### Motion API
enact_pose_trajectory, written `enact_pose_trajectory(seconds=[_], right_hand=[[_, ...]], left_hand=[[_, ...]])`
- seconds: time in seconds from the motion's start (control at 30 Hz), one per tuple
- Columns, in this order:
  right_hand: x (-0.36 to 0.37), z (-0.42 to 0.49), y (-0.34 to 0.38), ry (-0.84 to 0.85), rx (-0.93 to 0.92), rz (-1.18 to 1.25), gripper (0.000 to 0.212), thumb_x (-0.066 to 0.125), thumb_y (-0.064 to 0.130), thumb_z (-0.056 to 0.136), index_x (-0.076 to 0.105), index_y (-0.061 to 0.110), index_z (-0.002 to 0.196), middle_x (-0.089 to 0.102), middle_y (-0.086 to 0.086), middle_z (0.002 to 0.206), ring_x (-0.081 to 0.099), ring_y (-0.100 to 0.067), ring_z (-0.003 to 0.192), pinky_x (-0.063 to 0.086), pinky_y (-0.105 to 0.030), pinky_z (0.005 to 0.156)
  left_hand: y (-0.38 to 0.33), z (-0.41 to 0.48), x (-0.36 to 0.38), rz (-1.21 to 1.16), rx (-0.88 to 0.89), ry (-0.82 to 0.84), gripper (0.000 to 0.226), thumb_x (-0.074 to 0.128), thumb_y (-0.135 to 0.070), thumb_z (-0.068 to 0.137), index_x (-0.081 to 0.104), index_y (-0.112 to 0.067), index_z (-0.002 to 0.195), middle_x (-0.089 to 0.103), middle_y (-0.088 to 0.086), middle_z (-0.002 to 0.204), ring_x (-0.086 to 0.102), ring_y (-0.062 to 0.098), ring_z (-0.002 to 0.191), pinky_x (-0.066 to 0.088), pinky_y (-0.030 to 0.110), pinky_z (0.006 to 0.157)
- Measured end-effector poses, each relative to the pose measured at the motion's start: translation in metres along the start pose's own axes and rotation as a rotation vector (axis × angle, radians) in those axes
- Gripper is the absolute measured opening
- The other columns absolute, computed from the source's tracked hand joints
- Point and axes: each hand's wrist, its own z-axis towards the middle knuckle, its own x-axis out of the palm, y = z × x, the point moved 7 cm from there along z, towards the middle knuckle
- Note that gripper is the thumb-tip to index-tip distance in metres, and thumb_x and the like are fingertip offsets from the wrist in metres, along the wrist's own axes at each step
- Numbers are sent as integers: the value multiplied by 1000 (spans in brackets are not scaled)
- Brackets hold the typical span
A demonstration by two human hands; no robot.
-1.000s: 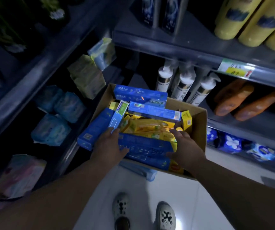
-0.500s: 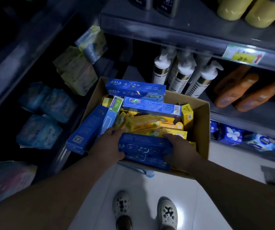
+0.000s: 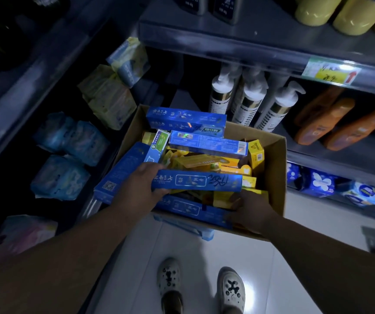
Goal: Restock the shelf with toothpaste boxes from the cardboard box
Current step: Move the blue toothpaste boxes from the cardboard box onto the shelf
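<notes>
Two hands in the cardboard box (image 3: pixel 274 168): left hand (image 3: pixel 142 186) closed on the left end of a blue toothpaste box (image 3: pixel 196 180) raised over the pile, right hand (image 3: pixel 251 210) curled around a lower blue box (image 3: pixel 188 208) at the near wall.

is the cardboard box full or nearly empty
Full. The cardboard box is heaped to its rim with blue and yellow toothpaste boxes, some sticking out over the edge.
</notes>
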Motion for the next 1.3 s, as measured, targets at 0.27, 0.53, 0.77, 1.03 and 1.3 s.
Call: enact_pose_trajectory(seconds=[0.27, 0.53, 0.77, 1.03, 1.3], right_hand=[[18, 3, 8, 4, -99, 93, 50, 79, 21, 79, 59, 21, 125, 59, 7, 106, 56, -14, 100, 41, -22, 81], [25, -2, 3, 66, -100, 301, 56, 82, 14, 76, 56, 23, 126, 56, 6, 114, 54, -11, 100, 45, -8, 66], [32, -4, 4, 51, -102, 408, 54, 82, 8, 74, 60, 21, 122, 60, 4, 116, 57, -12, 96, 52, -26, 79], [38, 1, 9, 163, -144, 487, 54, 78, 5, 77, 56, 27, 121, 60, 5, 124, 58, -9, 103, 48, -10, 69], [29, -7, 11, 165, -110, 636, 61, 84, 3, 69, 60, 25, 120, 61, 9, 116, 58, -1, 96, 49, -11, 64]], left_hand=[[5, -12, 9, -19, -42, -71, 51, 75, -24, 80, 55, -19, 127, 51, 2, 126, 54, 20, 110, 44, 30, 93], [4, -20, 14, -30, -82, -96, 51, 74, -23, 82, 54, -18, 129, 50, 1, 130, 52, 16, 112, 33, 17, 89], [1, -23, 14, -54, -99, -110, 48, 74, -21, 81, 55, -17, 125, 52, 3, 126, 54, 18, 108, 37, 21, 88], [3, -25, 16, -72, -100, -119, 47, 74, -23, 81, 55, -19, 123, 52, 0, 122, 53, 16, 107, 34, 19, 85], [4, -27, 10, -73, -103, -121, 47, 74, -23, 80, 55, -19, 123, 52, 2, 124, 53, 17, 108, 34, 20, 85]])
